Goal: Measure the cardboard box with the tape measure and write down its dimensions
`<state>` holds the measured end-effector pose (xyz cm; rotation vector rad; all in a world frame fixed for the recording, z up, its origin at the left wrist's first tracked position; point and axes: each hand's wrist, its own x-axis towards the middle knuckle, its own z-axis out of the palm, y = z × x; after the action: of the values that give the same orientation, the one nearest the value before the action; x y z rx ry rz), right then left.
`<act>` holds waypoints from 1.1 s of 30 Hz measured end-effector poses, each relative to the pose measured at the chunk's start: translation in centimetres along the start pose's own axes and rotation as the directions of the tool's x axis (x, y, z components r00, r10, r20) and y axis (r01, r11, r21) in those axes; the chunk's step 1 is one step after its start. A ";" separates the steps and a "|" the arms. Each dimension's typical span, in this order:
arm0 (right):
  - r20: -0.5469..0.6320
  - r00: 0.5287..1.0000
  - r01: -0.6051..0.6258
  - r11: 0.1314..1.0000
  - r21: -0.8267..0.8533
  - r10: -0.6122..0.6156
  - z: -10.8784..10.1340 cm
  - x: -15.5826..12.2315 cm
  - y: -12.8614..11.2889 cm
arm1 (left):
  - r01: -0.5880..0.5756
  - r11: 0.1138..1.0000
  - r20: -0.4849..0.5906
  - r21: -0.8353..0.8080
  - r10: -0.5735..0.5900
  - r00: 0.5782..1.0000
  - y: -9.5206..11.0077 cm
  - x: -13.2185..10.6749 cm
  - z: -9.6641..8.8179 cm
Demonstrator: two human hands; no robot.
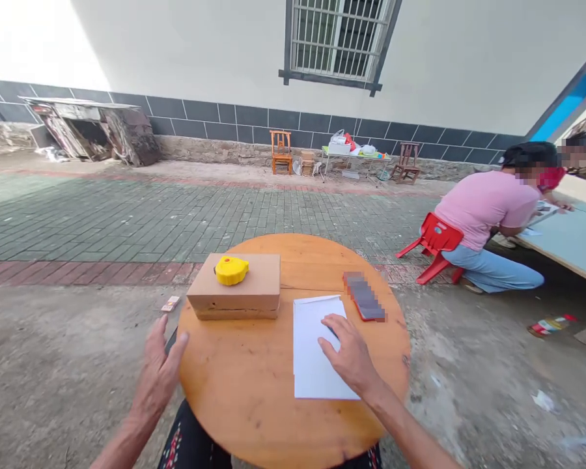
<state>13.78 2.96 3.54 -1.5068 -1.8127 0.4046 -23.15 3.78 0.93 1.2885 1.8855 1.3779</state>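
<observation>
On the round wooden table (234, 384), my right hand (349, 355) is over a stack of white paper (312, 365). Its thumb and fingers are apart, and a short dark pen-like thing (331, 331) shows between them, partly hidden by the hand. My left hand (159, 365) is at the table's left rim, fingers spread and holding nothing. Near it sits a closed brown cardboard box (239, 306), with a yellow tape measure (232, 270) on its lid. To the right of the paper lies a red-edged phone (364, 296), its face blurred.
Beyond the table's right side, a person in a pink shirt (488, 202) sits on a red chair (439, 238) at a pale blue table (573, 234). A bottle (551, 324) lies on the ground there. By the far wall stand wooden chairs and a loaded folding table (356, 155).
</observation>
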 end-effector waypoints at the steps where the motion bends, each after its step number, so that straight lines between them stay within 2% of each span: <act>1: 0.000 1.000 -0.007 0.999 0.041 0.007 0.7 0.6 -0.6 | 0.062 0.992 0.007 -0.109 -0.062 0.998 0.2 1.0 0.1; 4: 0.039 0.993 -0.113 0.976 0.186 0.108 2.9 2.9 -2.6 | 0.128 0.954 -0.002 -0.272 -0.133 0.991 0.6 4.0 1.4; 7: 0.083 0.978 -0.209 0.921 0.330 0.192 5.3 5.6 -4.2 | 0.140 0.909 0.004 -0.394 -0.151 0.989 0.8 6.2 3.1; 10: 0.107 0.974 -0.224 0.890 0.396 0.198 7.5 7.5 -5.4 | 0.142 0.855 0.063 -0.498 -0.127 0.990 1.0 6.9 4.6; 13: 0.145 0.977 -0.203 0.872 0.445 0.154 8.6 8.0 -6.5 | 0.149 0.816 0.098 -0.558 -0.114 0.989 1.2 6.6 5.4; 17: 0.148 0.978 -0.202 0.843 0.498 0.147 8.2 6.4 -7.9 | 0.154 0.800 0.061 -0.579 -0.146 0.987 1.6 4.8 5.0; 22: 0.140 0.978 -0.205 0.828 0.522 0.154 6.2 2.1 -9.1 | 0.205 0.777 0.096 -0.595 -0.185 0.978 2.3 0.2 3.1; 26: 0.089 0.988 -0.154 0.866 0.475 0.127 5.2 -0.9 -9.8 | 0.210 0.820 0.007 -0.532 -0.243 0.970 1.3 -2.4 2.3; 29: 0.089 0.991 -0.131 0.896 0.424 0.103 4.7 -2.2 -9.2 | 0.192 0.870 0.000 -0.454 -0.215 0.977 0.1 -3.1 2.1; 31: 0.067 0.993 -0.114 0.933 0.342 0.096 4.3 -2.9 -7.8 | 0.143 0.917 -0.018 -0.372 -0.161 0.987 -0.7 -3.4 1.5; 33: 0.017 0.995 -0.095 0.973 0.210 0.094 3.5 -3.7 -5.7 | 0.041 0.987 -0.117 -0.154 -0.059 0.991 -1.9 -4.1 0.5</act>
<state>7.40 -1.25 3.62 -1.4478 -1.6502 0.6291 -21.64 0.28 -1.61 1.0996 1.8380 1.5712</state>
